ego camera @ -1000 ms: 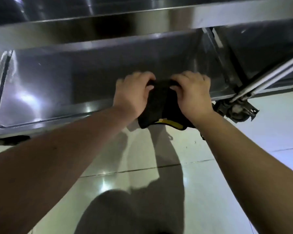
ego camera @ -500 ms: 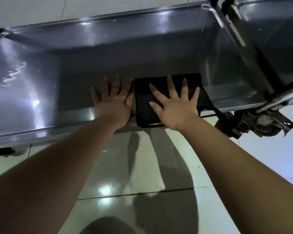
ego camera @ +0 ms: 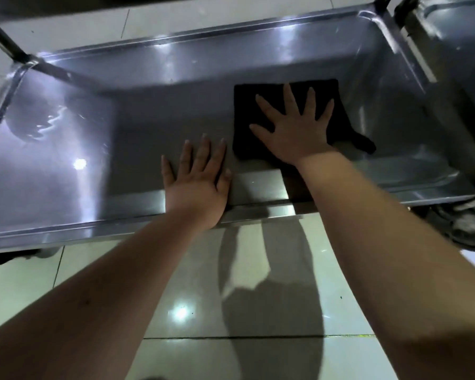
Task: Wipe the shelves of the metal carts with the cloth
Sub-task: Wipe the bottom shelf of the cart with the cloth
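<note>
The black cloth lies flat on the cart's shelf, toward 2 o'clock of its floor, with one corner trailing off at 4 o'clock; the right hand presses on it with fingers straight and spread, grasping nothing; the left hand lies flat on bare metal just beside the cloth, at its 8 o'clock, fingers straight, heel over the near rim, holding nothing; a wet sheen shows on the shelf at 9 o'clock; a caster sits at 4 o'clock; a second cart stands at 1 o'clock; tiled floor lies at 6 o'clock.
</note>
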Tool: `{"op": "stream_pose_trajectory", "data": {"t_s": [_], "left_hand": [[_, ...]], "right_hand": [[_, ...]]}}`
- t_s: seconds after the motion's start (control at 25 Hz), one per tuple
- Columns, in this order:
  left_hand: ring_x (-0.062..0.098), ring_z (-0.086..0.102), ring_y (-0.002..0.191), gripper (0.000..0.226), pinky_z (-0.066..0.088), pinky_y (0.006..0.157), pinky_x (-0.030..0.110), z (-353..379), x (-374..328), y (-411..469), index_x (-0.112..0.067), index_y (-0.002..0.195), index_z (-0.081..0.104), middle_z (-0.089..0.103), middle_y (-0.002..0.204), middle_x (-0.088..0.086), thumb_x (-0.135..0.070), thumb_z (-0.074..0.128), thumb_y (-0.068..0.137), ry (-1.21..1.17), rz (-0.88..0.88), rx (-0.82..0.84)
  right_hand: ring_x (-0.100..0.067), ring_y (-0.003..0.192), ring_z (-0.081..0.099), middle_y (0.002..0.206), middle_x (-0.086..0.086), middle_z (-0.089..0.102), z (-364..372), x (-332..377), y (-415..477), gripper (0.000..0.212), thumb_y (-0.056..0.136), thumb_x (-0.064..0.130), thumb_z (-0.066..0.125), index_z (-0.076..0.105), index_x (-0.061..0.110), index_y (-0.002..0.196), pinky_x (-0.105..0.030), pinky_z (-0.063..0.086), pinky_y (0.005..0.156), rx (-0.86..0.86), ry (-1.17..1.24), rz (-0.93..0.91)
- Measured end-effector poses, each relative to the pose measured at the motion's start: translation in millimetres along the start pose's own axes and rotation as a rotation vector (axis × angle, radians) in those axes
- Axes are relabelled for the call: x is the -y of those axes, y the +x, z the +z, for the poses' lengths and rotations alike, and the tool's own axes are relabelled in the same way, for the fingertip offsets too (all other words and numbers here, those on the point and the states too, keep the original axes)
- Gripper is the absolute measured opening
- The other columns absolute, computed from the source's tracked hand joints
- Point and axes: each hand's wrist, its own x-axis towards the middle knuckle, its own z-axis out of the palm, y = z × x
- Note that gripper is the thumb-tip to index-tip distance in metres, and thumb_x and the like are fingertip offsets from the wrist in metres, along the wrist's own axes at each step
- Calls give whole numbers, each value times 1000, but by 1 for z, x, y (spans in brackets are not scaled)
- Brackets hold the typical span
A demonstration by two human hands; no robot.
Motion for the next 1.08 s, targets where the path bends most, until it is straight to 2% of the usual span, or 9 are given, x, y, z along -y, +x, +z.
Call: {"op": "stream_pose_trajectory", "data": {"t_s": [0.16, 0.32, 0.4, 0.6, 0.72, 0.84, 0.96, 1.08], "left_hand": [[23, -7, 150, 57, -4, 116, 60, 1, -3, -1, -43, 153, -4, -6, 163, -10, -46, 19, 100, 3, -9, 6], [22, -5, 150, 57, -3, 117, 59, 1, -1, -1, -46, 152, -1, -4, 163, -12, -50, 19, 99, -15, -10, -12], [21, -4, 150, 57, -2, 117, 58, 0, 2, -1, -46, 152, 0, -3, 163, -12, -50, 20, 99, -28, -8, -13], [23, -4, 150, 56, -2, 116, 59, -1, 1, -3, -51, 150, -1, -1, 163, -12, -50, 19, 98, -11, 12, -7], [24, -7, 150, 54, -3, 116, 59, -3, 2, -3, -55, 147, -5, -6, 163, -14, -51, 15, 97, 21, 12, 23], [22, -8, 150, 51, -2, 116, 59, -2, 2, -3, -59, 145, -8, -7, 162, -15, -55, 8, 96, 22, 18, 37], [23, -7, 150, 58, -1, 116, 59, -2, 4, -3, -60, 142, -14, -7, 163, -14, -62, -4, 84, 31, 26, 39], [24, -6, 150, 58, 1, 116, 59, -2, 3, -2, -59, 141, -17, -8, 163, -11, -61, -6, 84, 36, 18, 43]], "right_hand": [[-43, 144, -20, 161, 2, -20, 17, -5, -90, 63, 89, 75, 17, -10, 60, 144, -67, -12, 110, 53, -5, 32], [-41, 145, -21, 161, 4, -19, 18, -10, -94, 63, 87, 78, 15, -9, 61, 144, -66, -14, 110, 32, -21, -16], [-38, 146, -17, 162, 8, -15, 16, -45, -92, 64, 86, 80, 17, -6, 62, 143, -63, -12, 113, 9, -39, -16], [-37, 147, -13, 163, 6, -12, -3, -157, -91, 66, 83, 81, 18, -6, 64, 142, -59, -8, 116, 75, -31, 252], [-41, 147, -12, 163, 5, -12, 0, -148, -63, 65, 85, 79, 17, -5, 62, 143, -61, -8, 115, 12, -72, 221], [-45, 146, -8, 164, 3, -6, -11, -128, 6, 66, 87, 79, 17, 1, 57, 147, -65, -7, 113, -58, -37, 156], [-44, 146, -10, 164, 0, -7, -28, -117, 65, 69, 87, 79, 17, 2, 53, 149, -67, -7, 112, -7, 2, 180], [-42, 147, -9, 164, 1, -7, -27, -118, 62, 68, 87, 79, 17, 2, 53, 149, -66, -7, 112, 11, 4, 180]]}}
